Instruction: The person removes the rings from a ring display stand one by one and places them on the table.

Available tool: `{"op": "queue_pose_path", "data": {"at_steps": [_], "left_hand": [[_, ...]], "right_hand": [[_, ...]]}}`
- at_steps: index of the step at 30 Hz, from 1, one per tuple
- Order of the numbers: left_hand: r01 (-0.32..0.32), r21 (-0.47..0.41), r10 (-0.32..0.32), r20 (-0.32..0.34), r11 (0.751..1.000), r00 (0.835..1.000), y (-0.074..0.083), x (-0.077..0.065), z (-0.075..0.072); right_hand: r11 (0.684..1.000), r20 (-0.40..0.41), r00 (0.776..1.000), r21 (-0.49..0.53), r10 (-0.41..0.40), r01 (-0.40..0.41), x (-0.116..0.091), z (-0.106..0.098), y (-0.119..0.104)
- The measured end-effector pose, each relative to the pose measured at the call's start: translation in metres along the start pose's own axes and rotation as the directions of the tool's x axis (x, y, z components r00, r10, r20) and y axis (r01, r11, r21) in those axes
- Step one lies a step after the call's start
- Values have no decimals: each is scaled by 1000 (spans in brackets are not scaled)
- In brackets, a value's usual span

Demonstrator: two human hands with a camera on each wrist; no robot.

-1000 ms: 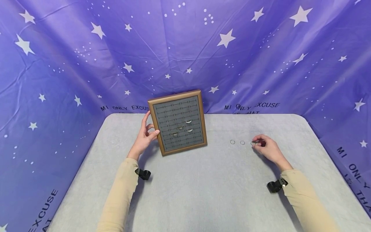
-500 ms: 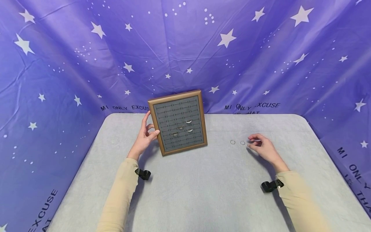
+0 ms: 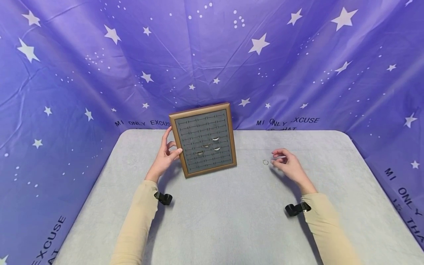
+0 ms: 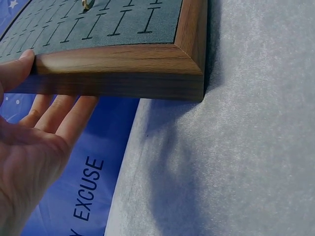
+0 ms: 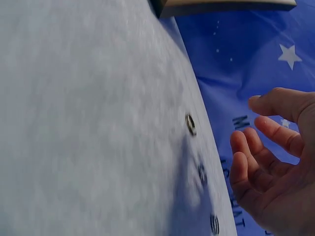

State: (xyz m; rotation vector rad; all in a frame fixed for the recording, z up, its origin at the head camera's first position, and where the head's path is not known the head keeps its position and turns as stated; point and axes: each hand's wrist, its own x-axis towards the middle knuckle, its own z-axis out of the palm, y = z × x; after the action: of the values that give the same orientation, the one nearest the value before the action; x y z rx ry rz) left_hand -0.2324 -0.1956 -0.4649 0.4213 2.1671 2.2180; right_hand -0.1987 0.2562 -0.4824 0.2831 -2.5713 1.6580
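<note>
My left hand (image 3: 164,156) grips the left side of a wood-framed ring display board (image 3: 233,147), thumb on the front and fingers behind. The board stands tilted on the table, its grey slotted face carrying several rings (image 3: 216,139). In the left wrist view the thumb presses the brown frame (image 4: 123,61). My right hand (image 3: 289,166) hovers over the table with fingers loosely bent and nothing between them. Just left of its fingertips lies a ring (image 3: 265,162). Three rings show in the right wrist view: a gold-toned ring (image 5: 191,125), a shaded ring (image 5: 202,173) and a banded ring (image 5: 214,224).
A grey cloth-like table top (image 3: 225,217) spreads in front of both hands. Purple star-printed fabric (image 3: 198,55) hangs behind and at both sides. A small black camera (image 3: 163,199) is strapped to the left wrist, and another black camera (image 3: 294,209) to the right.
My right hand has moved left along the row of rings, its fingers parting; it now hides two rings from the head view. The left hand and the board have stayed put.
</note>
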Motion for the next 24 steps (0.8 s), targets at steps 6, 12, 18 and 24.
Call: {"op": "queue_pose_path", "data": {"at_steps": [6,12,18,24], "left_hand": [[-12,4,12,4,1000,1000,-1,-1,1],[-22,0,22,10,1000,1000,-3,0,0],[-26,1,26,11,1000,1000,-1,0,-1],[-21,-4,21,15,1000,1000,-1,-1,0]], "right_hand": [[998,12,1000,57,6,-6,1,16,-36],[998,16,1000,64,15,-16,2,30,-54],[999,25,999,50,20,-21,7,42,-63],[997,20,1000,76,-7,5,13,54,-61]]}}
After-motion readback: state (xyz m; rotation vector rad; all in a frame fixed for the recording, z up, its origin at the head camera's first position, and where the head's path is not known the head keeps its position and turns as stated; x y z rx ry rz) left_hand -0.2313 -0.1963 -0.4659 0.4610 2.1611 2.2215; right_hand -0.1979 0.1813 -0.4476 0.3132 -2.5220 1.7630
